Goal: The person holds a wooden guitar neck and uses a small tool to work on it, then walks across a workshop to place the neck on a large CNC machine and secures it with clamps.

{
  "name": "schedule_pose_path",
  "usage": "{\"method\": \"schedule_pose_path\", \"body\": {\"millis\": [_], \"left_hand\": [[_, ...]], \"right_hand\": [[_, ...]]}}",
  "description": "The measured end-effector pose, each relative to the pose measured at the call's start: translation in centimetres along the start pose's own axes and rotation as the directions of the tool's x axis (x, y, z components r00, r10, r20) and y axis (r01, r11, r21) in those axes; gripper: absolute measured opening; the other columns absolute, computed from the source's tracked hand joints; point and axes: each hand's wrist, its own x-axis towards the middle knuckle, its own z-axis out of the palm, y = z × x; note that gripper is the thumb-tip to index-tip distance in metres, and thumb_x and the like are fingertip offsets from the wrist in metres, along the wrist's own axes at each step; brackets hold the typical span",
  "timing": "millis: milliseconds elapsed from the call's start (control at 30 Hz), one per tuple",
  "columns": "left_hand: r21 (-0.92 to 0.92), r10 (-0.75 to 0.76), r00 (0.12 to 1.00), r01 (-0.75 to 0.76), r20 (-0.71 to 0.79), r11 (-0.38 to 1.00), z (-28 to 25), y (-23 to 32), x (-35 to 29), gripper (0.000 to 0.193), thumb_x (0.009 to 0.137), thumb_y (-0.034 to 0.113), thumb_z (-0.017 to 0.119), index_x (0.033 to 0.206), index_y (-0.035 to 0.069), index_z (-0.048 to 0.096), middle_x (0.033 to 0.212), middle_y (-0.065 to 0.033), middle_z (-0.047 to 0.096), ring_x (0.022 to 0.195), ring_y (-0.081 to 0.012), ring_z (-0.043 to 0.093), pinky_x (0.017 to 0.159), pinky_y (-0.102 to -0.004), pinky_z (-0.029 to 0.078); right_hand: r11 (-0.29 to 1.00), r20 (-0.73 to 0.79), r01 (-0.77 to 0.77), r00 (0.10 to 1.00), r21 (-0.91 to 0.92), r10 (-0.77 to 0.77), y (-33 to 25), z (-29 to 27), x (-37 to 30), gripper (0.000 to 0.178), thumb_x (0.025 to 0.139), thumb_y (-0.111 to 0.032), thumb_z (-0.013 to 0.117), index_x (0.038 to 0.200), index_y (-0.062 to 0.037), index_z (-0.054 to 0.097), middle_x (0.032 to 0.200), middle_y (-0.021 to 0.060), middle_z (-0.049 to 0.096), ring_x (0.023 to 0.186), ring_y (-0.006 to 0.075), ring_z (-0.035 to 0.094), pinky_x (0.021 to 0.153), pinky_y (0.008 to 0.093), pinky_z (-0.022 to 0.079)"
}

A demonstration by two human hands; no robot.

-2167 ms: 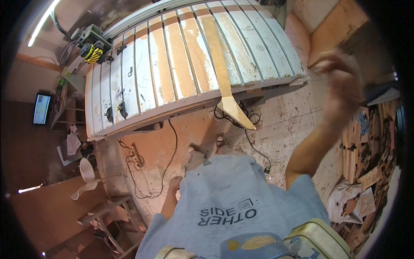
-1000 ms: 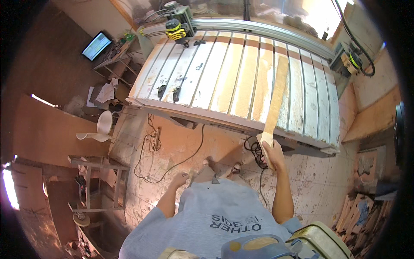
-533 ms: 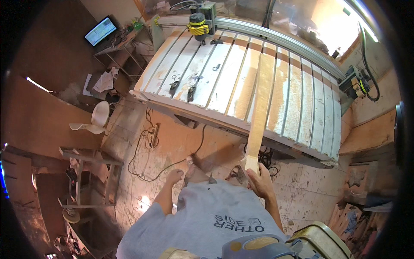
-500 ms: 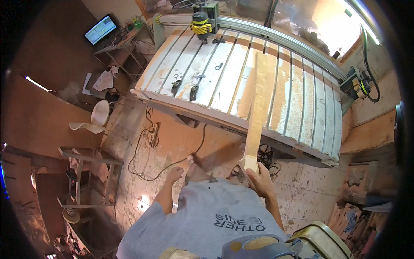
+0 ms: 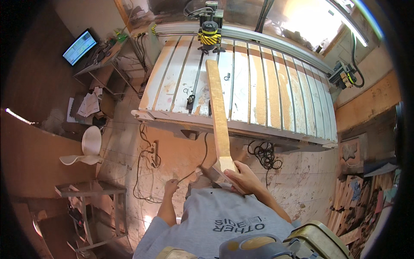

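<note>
My right hand is closed around the near end of a long, yellowish wooden board. The board points away from me and rises over the front edge of a slatted CNC router table; its far end appears just short of the router spindle, which has a yellow-and-black skirt. From this angle I cannot tell whether the board touches the table. At my left side hangs my left hand, its fingers loosely curled with nothing visible in them.
A dark clamp and a small ring-like part lie on the table. Cables coil on the floor beneath its front, and a power strip lies to their left. A white chair and a metal frame stand at left.
The board has swung left across the table, along with my right hand, and its far end now points toward the spindle. My left hand stays low at my side. The view has shifted slightly.
</note>
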Motion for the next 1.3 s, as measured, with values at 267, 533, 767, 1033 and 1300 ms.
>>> {"method": "schedule_pose_path", "body": {"millis": [267, 533, 767, 1033, 1300], "left_hand": [[-0.072, 0.04, 0.998, -0.043, -0.041, 0.997, -2.4, 0.2, 1.9, 0.037, 0.09, 0.026, 0.066, 0.114, -0.001, 0.071, 0.095, -0.0115, 0.073, 0.074, -0.0202, 0.072, 0.056, -0.0296, 0.052], [0.025, 0.092, 0.996, -0.092, 0.018, 0.995, -4.5, -3.7, 2.3, 0.039, 0.088, 0.029, 0.064, 0.117, 0.003, 0.07, 0.098, -0.007, 0.071, 0.077, -0.0194, 0.073, 0.056, -0.0309, 0.051], [0.164, 0.054, 0.995, -0.067, 0.08, 0.984, -5.6, -3.6, 1.4, 0.042, 0.089, 0.029, 0.061, 0.121, 0.003, 0.067, 0.097, -0.0083, 0.07, 0.079, -0.0211, 0.073, 0.056, -0.0314, 0.05], [-0.07, 0.04, 0.997, -0.036, 0.06, 0.997, -4.4, -2.7, 3.4, 0.04, 0.09, 0.025, 0.062, 0.121, 0.002, 0.067, 0.1, -0.0108, 0.071, 0.078, -0.0241, 0.073, 0.055, -0.0298, 0.05], [-0.045, 0.013, 0.997, -0.01, 0.072, 0.999, -3.8, -0.5, 4.9, 0.038, 0.093, 0.028, 0.062, 0.122, 0.004, 0.068, 0.103, -0.0091, 0.071, 0.077, -0.0191, 0.072, 0.058, -0.0284, 0.051]], "right_hand": [[0.999, -0.018, 0.049, 0.999, -0.017, -0.049, -2.2, 4.3, 5.1, 0.048, 0.098, -0.035, 0.065, 0.12, 0.0059, 0.053, 0.091, 0.0095, 0.062, 0.06, 0.0117, 0.06, 0.049, 0.029, 0.052], [0.996, -0.069, 0.074, 0.995, 0.052, -0.071, -0.6, 7.1, 11.5, 0.049, 0.099, -0.034, 0.064, 0.121, 0.0069, 0.049, 0.094, 0.0118, 0.061, 0.061, 0.0143, 0.061, 0.051, 0.03, 0.052], [0.979, -0.103, 0.027, 0.995, 0.2, -0.006, 3.5, 6.7, 15.8, 0.045, 0.102, -0.035, 0.059, 0.122, 0.0045, 0.048, 0.096, 0.0117, 0.06, 0.072, 0.0169, 0.063, 0.054, 0.0329, 0.054], [0.944, -0.025, 0.04, 0.999, 0.328, -0.034, 4.0, 5.4, 20.8, 0.038, 0.106, -0.032, 0.052, 0.118, 0.004, 0.046, 0.09, 0.0125, 0.061, 0.059, 0.0206, 0.064, 0.053, 0.0339, 0.055], [0.93, -0.099, 0.108, 0.992, 0.352, -0.078, 3.1, 5.4, 22.3, 0.038, 0.106, -0.031, 0.052, 0.114, 0.006, 0.048, 0.082, 0.0131, 0.061, 0.061, 0.0204, 0.065, 0.053, 0.0348, 0.055]]}}
